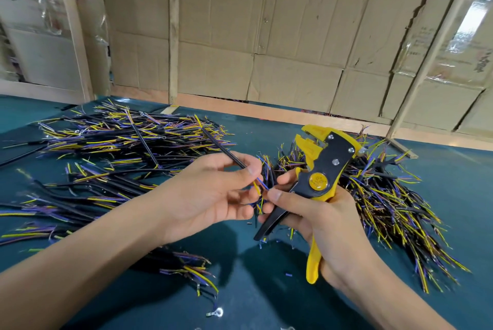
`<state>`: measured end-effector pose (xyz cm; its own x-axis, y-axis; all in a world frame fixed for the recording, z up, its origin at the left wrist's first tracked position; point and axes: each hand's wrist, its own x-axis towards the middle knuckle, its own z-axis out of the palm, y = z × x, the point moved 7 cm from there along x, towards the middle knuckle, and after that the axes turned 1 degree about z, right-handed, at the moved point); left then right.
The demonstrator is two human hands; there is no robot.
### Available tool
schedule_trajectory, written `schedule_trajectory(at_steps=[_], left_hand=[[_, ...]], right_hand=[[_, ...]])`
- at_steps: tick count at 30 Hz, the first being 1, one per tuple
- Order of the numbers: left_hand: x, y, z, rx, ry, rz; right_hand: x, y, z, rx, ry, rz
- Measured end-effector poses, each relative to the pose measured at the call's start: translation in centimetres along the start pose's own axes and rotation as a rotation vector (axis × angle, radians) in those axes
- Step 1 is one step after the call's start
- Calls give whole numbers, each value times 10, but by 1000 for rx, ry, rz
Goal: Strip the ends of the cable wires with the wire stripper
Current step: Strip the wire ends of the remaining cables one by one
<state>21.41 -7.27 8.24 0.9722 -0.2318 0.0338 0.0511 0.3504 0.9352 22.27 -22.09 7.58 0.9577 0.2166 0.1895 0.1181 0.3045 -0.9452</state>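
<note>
My left hand (210,193) pinches a black cable (224,149) near its end, where yellow and blue inner wires (259,186) stick out. My right hand (317,225) grips the yellow and black wire stripper (324,167) by its handles, jaws pointing up and away. The right thumb touches the wire ends beside the left fingertips. The stripper's jaws stand apart from the wires, with nothing between them.
A large heap of black cables with yellow and purple wires (120,148) lies at the left on the green table (256,289). A second heap (386,196) lies at the right behind the stripper. Cut insulation bits and a ring terminal (217,312) dot the near table. Cardboard walls stand behind.
</note>
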Motion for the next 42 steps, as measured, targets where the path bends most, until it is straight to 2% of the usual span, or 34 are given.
schedule_trajectory(at_steps=[5,10,14,20,25,32,42], left_hand=[[0,4,-9,148,12,-58],[-3,3,-16,320,-74,-181],[-5,-2,-16,363,-136,-260],[-4,14,-19,300,-70,-135],[-3,35,-24,110,14,-7],[-3,39,-27,56,34,-10],[-4,37,-24,38,14,-32]], right_hand=[[1,-1,-1,13,13,-8],[0,2,-1,1,8,7],[1,4,-1,-11,-3,11],[4,3,-3,35,-42,49],[2,7,3,-41,-234,163],[-7,10,12,-77,-406,162],[-8,11,14,-102,-428,158]])
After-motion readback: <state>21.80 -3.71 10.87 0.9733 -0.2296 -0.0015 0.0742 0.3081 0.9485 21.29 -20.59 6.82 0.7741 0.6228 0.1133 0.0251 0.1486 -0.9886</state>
